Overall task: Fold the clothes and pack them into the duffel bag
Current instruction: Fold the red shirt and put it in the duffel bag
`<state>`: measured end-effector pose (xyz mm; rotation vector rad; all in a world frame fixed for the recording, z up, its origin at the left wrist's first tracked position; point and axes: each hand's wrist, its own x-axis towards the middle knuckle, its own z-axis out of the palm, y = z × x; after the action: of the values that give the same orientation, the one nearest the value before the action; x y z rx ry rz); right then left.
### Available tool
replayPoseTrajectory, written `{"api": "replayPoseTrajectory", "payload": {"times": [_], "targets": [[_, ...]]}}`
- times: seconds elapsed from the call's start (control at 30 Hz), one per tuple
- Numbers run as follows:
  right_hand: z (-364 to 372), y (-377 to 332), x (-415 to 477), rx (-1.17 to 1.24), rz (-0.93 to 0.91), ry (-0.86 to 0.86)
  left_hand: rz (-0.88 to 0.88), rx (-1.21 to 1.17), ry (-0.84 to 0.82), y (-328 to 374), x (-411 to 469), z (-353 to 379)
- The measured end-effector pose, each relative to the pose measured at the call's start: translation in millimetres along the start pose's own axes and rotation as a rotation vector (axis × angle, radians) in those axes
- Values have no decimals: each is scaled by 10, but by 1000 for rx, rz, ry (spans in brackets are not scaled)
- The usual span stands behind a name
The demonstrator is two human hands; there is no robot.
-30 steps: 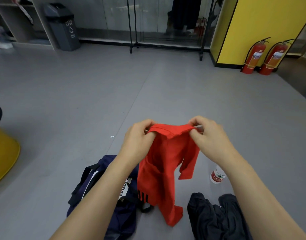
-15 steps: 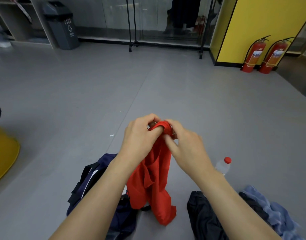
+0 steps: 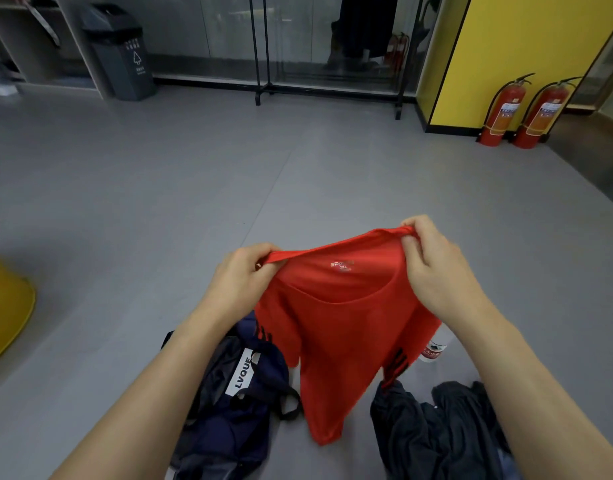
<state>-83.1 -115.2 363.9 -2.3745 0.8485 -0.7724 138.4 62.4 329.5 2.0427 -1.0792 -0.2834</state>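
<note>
A red sports shirt [image 3: 339, 327] with black sleeve stripes hangs in the air in front of me, its neck opening and size print facing me. My left hand [image 3: 242, 278] pinches its top edge at the left shoulder. My right hand [image 3: 433, 268] pinches the top edge at the right shoulder, a little higher. The navy duffel bag [image 3: 235, 403] with a white label lies on the floor below my left forearm, partly hidden by the shirt. A crumpled dark garment [image 3: 433, 434] lies on the floor at the lower right.
A water bottle [image 3: 434, 349] stands on the grey floor behind the shirt's right edge. A yellow seat [image 3: 3, 313] is at the far left. Two fire extinguishers [image 3: 519, 112], a clothes rack [image 3: 329, 88] and a grey bin [image 3: 121, 53] stand by the far wall.
My hands, close together on a bunched top edge half a second ago, have drawn apart. The shirt is now spread wide between them, with its neckline showing.
</note>
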Motion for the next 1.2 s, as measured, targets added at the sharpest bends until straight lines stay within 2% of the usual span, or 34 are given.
{"api": "replayPoseTrajectory", "payload": {"times": [0.1,0.2,0.4,0.47,0.63,0.8,0.9,0.97,1.03,1.13,1.2], "targets": [[-89,38,-61,-39,-57,1,39,-68,-1,31,-13,-33],[-210,83,-85,22,-86,82,72,-94,-36,130,-35,-109],[-452,213,-176,8,-36,152,96,-176,-349,315,-197,-291],[-480,242,-219,14,-26,133,152,-160,-335,295,-217,-290],[-516,216,-329,97,-2,-79,127,-224,-203,218,-181,-237],[-491,305,-367,457,171,-487,20,-335,-186,78,-93,-152],[-366,599,-293,359,250,-566,18,-221,-258,-110,64,-106],[-249,797,-140,176,213,-489,52,-44,-320,-233,241,-34],[-161,952,82,-32,156,-360,68,190,-303,-347,472,74],[-190,980,464,-267,113,-147,71,348,-199,-330,838,131],[-314,921,700,-352,66,3,164,420,-88,-168,1080,53]]}}
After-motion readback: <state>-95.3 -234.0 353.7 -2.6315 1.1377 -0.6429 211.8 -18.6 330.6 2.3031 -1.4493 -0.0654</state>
